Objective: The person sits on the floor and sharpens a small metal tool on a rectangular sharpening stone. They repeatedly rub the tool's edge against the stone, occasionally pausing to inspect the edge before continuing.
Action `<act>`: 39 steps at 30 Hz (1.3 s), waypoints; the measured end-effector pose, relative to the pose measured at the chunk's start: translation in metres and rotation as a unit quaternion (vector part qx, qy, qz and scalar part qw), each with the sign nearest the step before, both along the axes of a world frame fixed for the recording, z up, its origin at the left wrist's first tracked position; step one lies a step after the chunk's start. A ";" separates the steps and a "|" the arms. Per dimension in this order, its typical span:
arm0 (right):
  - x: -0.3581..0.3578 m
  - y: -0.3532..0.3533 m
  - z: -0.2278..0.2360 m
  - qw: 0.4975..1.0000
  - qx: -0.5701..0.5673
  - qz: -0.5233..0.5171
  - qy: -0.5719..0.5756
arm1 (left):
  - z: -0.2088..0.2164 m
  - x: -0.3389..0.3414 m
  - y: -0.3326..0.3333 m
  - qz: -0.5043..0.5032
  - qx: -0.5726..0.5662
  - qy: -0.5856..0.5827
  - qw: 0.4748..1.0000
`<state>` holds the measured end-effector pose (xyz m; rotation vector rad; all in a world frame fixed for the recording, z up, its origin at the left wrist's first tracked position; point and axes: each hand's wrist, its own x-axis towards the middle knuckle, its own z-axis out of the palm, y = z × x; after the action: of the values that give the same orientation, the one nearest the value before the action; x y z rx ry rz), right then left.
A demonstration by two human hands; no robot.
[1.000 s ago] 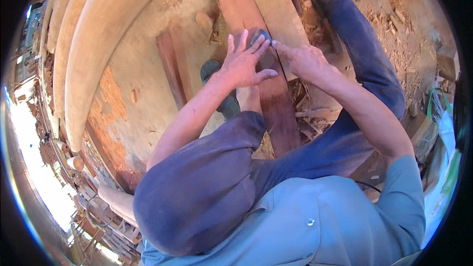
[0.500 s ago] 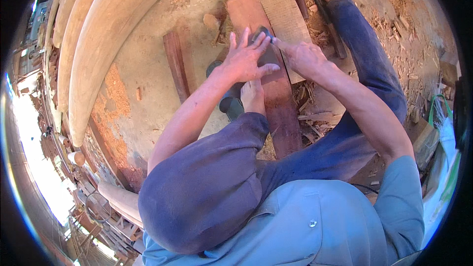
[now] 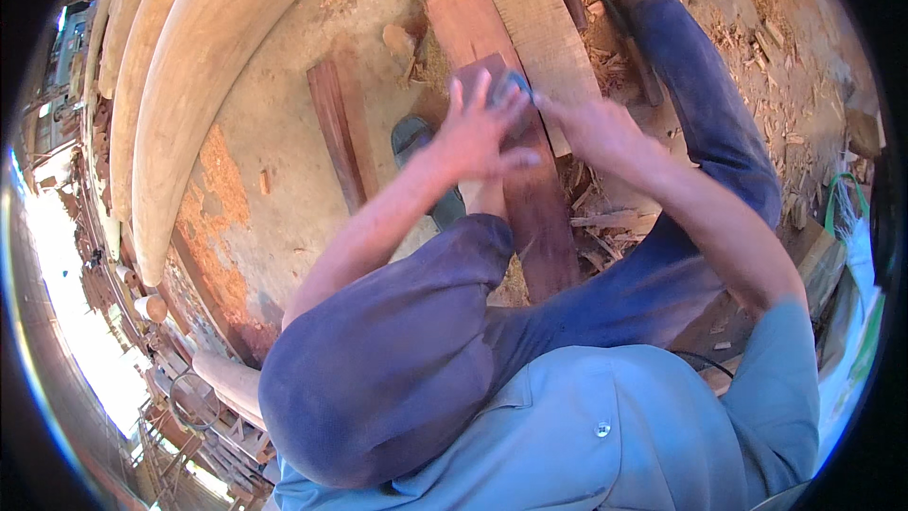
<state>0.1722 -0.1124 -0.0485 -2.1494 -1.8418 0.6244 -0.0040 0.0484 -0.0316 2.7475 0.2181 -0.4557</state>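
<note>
A reddish-brown plank lies lengthwise on the floor in front of me. Across its middle sits a darker flat block, partly under my fingers. A small dark bluish piece that looks like a metal blade is pressed against it; its exact kind is blurred. Fingers spread, my left hand rests its fingertips on or beside the bluish piece, thumb stretched to the right. My right hand is closed at the piece's right end and seems to grip it. Motion smears both hands.
A pale board lies against the plank's far right side. Left of my feet are a dark red wooden strip and a sandal. Large curved timbers fill the upper left. Wood chips litter the floor at right.
Both hands and the bluish piece have shifted slightly toward me along the plank. More of the dark block's far end shows now.
</note>
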 end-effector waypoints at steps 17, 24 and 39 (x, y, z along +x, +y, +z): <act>-0.017 -0.045 0.029 0.990 -0.137 0.023 0.005 | -0.005 -0.025 -0.038 -0.047 -0.026 0.016 0.998; 0.010 0.036 0.019 0.999 -0.045 -0.004 -0.026 | -0.007 0.010 0.023 0.021 0.050 -0.005 0.999; 0.008 0.011 0.022 0.998 -0.056 0.041 -0.011 | -0.002 -0.005 0.004 -0.001 0.029 0.013 0.999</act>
<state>0.1799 -0.1015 -0.0267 -2.1679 -1.9585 0.7411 -0.0089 0.0525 -0.0338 2.7996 0.2374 -0.4936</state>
